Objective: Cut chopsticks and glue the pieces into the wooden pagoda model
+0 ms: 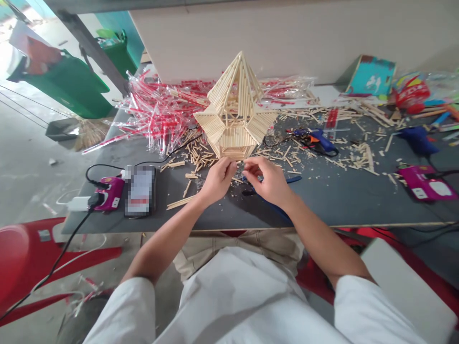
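At a dark grey bench (344,203) strewn with wooden stick offcuts (201,155), facing a pale panel (304,38). Holds left hand (219,177) and right hand (268,181) close together, fingers curled inward with thumbs near forefingers; cannot tell of anything pinched between them. Has the peaked wooden-stick house model (244,107) upright just beyond the fingers, with contact unclear. Shows a smartphone (140,191) and magenta power socket (111,193) left of the fingers, red-and-clear plastic wrappers (158,114) beyond them leftward, and a blue glue gun (323,142) beyond them rightward.

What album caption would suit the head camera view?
Bare left hand and right hand near a pointed, pale wooden-stick model on a dark grey table.
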The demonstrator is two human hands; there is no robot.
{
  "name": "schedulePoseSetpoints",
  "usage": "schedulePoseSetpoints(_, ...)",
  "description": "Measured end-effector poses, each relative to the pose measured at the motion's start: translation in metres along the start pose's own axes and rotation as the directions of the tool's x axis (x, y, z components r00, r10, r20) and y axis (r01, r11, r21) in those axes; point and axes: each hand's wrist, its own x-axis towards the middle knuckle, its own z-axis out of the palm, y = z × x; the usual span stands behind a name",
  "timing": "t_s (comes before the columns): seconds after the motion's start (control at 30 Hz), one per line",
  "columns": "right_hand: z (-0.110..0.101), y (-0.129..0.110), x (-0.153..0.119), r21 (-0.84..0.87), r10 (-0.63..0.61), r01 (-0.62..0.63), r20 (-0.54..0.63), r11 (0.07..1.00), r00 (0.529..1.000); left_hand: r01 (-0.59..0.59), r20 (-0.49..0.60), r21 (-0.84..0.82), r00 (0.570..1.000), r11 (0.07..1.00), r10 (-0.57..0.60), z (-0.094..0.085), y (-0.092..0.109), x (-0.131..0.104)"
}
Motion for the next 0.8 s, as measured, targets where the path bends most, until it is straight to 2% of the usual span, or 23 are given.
schedulePoseSetpoints(0.07, 0.009, 0.012, 0.000, 0.068, 0.056, -0.057, 0.016, 0.996, 0.998, -0.048, -0.007, 0.054, 0.999, 0.997, 0.048, 0.002, -0.005, 0.002)
schedulePoseSetpoints(0.17, 0.011, 0.021, 0.003, 0.154, 0.145, -0.151, 0.049, 0.976, 0.988, -0.098, 0.025, 0.108, 0.995, 0.989, 0.096, 0.006, -0.009, 0.002)
schedulePoseSetpoints(0.33, 0.012, 0.028, -0.003, 0.303, 0.231, -0.255, 0.113, 0.918, 0.966, -0.118, 0.106, 0.166, 0.989, 0.979, 0.101, 0.012, -0.006, -0.003)
schedulePoseSetpoints(0.47, 0.015, 0.031, -0.008, 0.379, 0.245, -0.271, 0.117, 0.885, 0.963, -0.098, 0.125, 0.205, 0.989, 0.974, 0.073, 0.012, -0.002, -0.005)
schedulePoseSetpoints(0.8, 0.018, 0.031, -0.009, 0.393, 0.250, -0.274, 0.111, 0.878, 0.962, -0.057, 0.125, 0.177, 0.992, 0.983, 0.035, 0.011, 0.003, -0.007)
